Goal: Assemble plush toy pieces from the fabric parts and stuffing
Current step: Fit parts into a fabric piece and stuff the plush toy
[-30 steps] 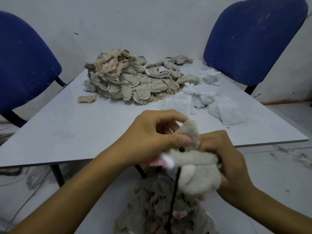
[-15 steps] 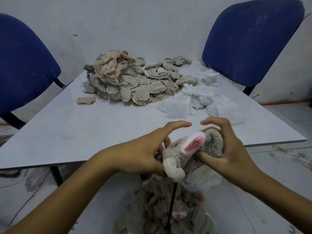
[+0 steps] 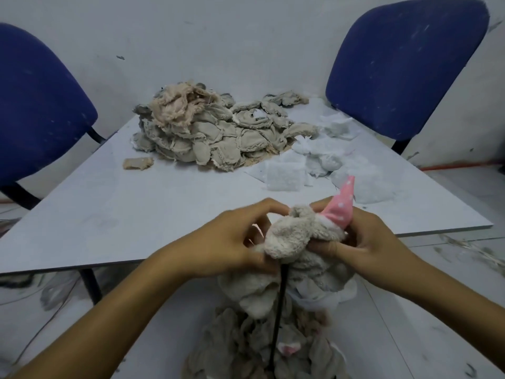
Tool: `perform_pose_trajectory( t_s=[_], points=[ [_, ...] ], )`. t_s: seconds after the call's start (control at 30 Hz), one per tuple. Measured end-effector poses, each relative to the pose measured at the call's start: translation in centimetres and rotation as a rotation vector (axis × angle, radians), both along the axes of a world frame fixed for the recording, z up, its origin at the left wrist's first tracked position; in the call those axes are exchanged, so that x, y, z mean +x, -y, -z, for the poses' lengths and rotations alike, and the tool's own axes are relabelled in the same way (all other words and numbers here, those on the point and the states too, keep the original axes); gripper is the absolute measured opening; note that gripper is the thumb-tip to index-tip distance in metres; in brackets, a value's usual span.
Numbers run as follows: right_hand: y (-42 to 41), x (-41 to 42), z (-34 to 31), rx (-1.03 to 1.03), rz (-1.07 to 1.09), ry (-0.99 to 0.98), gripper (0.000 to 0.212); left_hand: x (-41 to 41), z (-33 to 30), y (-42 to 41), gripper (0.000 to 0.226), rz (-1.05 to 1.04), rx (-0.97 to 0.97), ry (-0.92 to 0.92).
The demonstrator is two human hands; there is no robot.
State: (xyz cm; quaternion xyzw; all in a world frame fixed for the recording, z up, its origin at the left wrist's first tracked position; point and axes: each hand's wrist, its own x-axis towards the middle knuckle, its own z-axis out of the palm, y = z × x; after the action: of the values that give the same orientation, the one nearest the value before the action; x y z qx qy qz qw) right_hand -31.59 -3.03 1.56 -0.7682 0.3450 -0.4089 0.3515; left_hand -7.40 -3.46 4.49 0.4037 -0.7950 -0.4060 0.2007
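**A:** What did the head camera show?

**B:** A person's two hands held a grey plush toy (image 3: pixel 295 236) in the air, just in front of the near edge of a pale table (image 3: pixel 109 214). The left hand (image 3: pixel 226 244) curled round the toy's left end, fingertips pinching the fur. The right hand (image 3: pixel 363 242) gripped the toy's right side, thumb and fingers pressed into it beside a pink spotted ear (image 3: pixel 341 212).

**A:** How did the toy lie?

**B:** Its long axis ran roughly left to right between the hands, with the pink ear pointing up and away toward the table. The ear sat at the right hand's side, so that hand looked nearer for any work on it. A thin black rod (image 3: pixel 280 305) dropped straight down from under the toy.

**A:** And around the toy?

**B:** Below it lay a heap of loose grey fabric pieces (image 3: pixel 246 348). Beyond it, on the far part of the table, sat a pile of beige fabric parts (image 3: pixel 207 132), with white stuffing (image 3: pixel 322 165) to that pile's right. A blue chair (image 3: pixel 404 67) stood behind the table on each side.

**A:** Was the toy finished?

**B:** I couldn't tell; it looked partly filled.
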Motion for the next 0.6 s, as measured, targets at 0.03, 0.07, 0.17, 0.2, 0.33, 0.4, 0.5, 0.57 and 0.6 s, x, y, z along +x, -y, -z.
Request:
perform_pose_trajectory(
  t_s=[0.03,0.07,0.17,0.2,0.33,0.4,0.5,0.57,0.6],
  points=[
    [-0.2,0.2,-0.3,-0.02,-0.028,0.01,0.036,-0.1,-0.1,-0.1,0.057,-0.023,-0.002,-0.088],
    [-0.5,0.5,-0.6,-0.019,-0.041,0.04,0.038,0.0,-0.4,-0.2,0.047,-0.038,-0.008,-0.165],
    [-0.5,0.3,-1.0,-0.019,0.015,0.119,0.027,-0.2,-0.9,-0.4,0.031,-0.071,-0.089,-0.259],
    [-0.2,-0.1,-0.7,0.001,0.042,0.104,0.022,-0.4,-1.0,-0.5,0.031,-0.082,-0.12,-0.254],
    [0.5,-1.3,0.7,0.362,-0.081,-0.057,0.022,-0.9,-0.7,-1.0,0.051,-0.084,-0.151,-0.133],
    [0.5,-1.2,0.2,0.225,-0.082,-0.085,0.027,-0.9,-0.8,-0.9,0.048,-0.111,-0.143,-0.153],
    [0.4,-0.2,-1.2,-0.115,-0.055,-0.11,0.04,-0.9,-0.8,-0.8,0.044,-0.152,-0.179,-0.234],
    [0.4,0.2,-1.1,-0.221,-0.092,-0.093,0.03,-1.2,-0.9,-0.8,0.043,-0.15,-0.208,-0.26],
    [0.5,0.3,-1.0,-0.279,-0.098,-0.115,0.024,-1.1,-0.9,-0.8,0.044,-0.15,-0.212,-0.243]
  ],
)
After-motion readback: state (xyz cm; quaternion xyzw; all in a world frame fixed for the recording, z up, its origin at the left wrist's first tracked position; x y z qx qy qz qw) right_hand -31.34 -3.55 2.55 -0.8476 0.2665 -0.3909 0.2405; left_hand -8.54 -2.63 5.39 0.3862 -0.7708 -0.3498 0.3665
